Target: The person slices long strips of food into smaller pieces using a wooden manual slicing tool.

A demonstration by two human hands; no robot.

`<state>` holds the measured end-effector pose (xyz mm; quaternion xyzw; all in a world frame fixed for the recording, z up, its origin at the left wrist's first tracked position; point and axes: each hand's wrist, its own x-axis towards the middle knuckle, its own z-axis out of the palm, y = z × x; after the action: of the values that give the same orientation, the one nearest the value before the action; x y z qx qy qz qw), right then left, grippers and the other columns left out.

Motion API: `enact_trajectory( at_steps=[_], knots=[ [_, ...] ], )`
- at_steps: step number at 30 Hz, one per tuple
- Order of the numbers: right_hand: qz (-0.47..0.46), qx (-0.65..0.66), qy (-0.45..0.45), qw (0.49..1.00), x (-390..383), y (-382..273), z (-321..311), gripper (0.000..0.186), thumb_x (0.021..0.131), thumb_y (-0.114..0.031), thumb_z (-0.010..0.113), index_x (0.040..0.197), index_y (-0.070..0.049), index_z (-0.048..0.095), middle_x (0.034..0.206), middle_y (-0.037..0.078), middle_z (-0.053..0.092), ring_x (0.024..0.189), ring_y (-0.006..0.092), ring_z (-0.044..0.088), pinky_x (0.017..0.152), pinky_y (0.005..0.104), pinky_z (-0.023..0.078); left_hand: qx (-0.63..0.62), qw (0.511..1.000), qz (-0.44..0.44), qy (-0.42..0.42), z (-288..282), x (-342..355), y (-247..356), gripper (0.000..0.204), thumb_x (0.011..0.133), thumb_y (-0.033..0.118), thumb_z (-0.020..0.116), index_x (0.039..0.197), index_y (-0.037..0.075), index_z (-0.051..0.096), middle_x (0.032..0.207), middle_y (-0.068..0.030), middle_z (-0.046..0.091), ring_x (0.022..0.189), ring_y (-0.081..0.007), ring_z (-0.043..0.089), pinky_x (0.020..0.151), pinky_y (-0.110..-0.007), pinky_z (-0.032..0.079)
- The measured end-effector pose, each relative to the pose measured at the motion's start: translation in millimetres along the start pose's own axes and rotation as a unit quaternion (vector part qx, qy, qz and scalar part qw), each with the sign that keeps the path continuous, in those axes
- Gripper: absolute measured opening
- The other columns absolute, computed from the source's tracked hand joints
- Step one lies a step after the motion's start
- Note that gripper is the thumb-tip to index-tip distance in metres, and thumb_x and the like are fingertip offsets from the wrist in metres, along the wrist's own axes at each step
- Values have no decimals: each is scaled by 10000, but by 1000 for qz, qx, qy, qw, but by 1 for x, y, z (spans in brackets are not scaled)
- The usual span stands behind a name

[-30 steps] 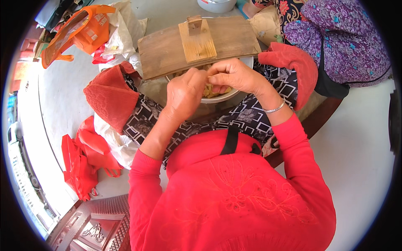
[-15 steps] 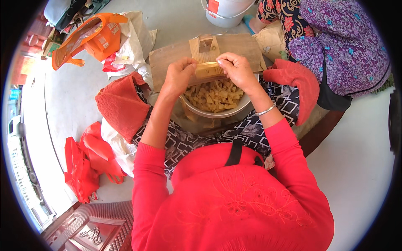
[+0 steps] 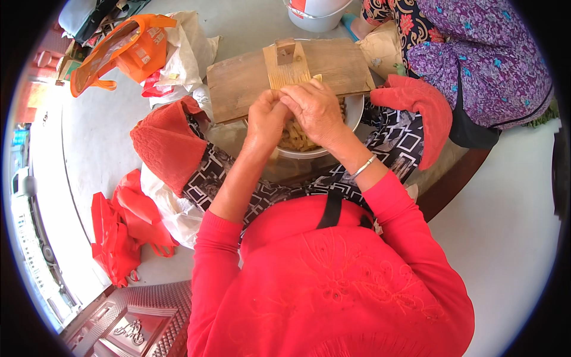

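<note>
My left hand (image 3: 266, 117) and my right hand (image 3: 316, 111) are pressed together above a metal basin (image 3: 355, 113). Both are closed, the right partly covering the left's fingers. A small end of a pale yellow strip (image 3: 318, 78) shows beyond the right hand; the rest of it is hidden between my hands. Below them, the basin holds many yellow-brown cut pieces (image 3: 292, 138). Behind my hands, a wooden board (image 3: 238, 89) lies across the basin's far side, with a lighter wooden piece and an upright block (image 3: 285, 52) fixed on it.
Red cloths (image 3: 163, 140) cover my knees at both sides of the basin. An orange bag (image 3: 140, 50) and white sacks stand at the far left, red bags (image 3: 116, 232) at the near left. A white bucket (image 3: 318, 15) is at the back; another person in purple floral clothing (image 3: 476, 59) sits at the right.
My hands, earlier apart with the yellow strip stretched between them over the board's near edge, have come together and slightly nearer me. The strip is now mostly hidden.
</note>
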<state>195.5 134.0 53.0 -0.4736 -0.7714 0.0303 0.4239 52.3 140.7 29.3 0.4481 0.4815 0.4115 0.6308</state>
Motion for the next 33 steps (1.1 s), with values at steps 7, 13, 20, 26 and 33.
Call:
enact_trajectory(
  at_steps=[7, 13, 20, 26, 33],
  knots=[
    [135, 26, -110, 984, -15, 24, -34, 304, 881, -287, 633, 672, -74, 578, 567, 145, 571, 549, 351, 596, 469, 408, 453, -51, 965, -143, -213, -17, -36, 25, 159, 960, 194, 552, 1015, 51, 595, 669, -2, 506, 565, -75, 450, 552, -237, 422],
    [393, 579, -319, 639, -36, -67, -67, 189, 946, -141, 569, 897, -5, 692, 540, 2, 478, 483, 72, 449, 447, 260, 360, 208, 960, 151, -111, -9, -41, 31, 328, 971, 267, 535, 867, -19, 655, 652, -40, 555, 642, -101, 477, 587, -265, 412],
    [260, 310, 2, 914, -17, -25, -45, 222, 951, -107, 552, 1120, -21, 668, 679, 42, 651, 605, 117, 610, 563, 274, 485, -8, 988, 63, -144, 39, -63, 39, 319, 959, 132, 517, 1235, -27, 506, 940, -40, 589, 843, -107, 542, 747, -253, 460],
    [168, 48, -23, 984, -27, -10, -33, 260, 820, -116, 656, 1076, -113, 700, 786, 115, 666, 703, 296, 648, 600, 313, 502, -188, 957, -123, -182, 22, -36, 0, 137, 939, 129, 569, 1052, 51, 579, 728, 43, 499, 592, -36, 410, 509, -192, 321],
    [363, 239, -172, 884, -64, 10, -16, 197, 914, -236, 605, 966, -68, 693, 767, 65, 658, 674, 201, 618, 581, 345, 459, 455, 849, 269, -25, 16, -47, 1, 206, 859, 108, 616, 1044, 19, 619, 893, -127, 640, 799, -352, 632, 674, -377, 506]
  ],
)
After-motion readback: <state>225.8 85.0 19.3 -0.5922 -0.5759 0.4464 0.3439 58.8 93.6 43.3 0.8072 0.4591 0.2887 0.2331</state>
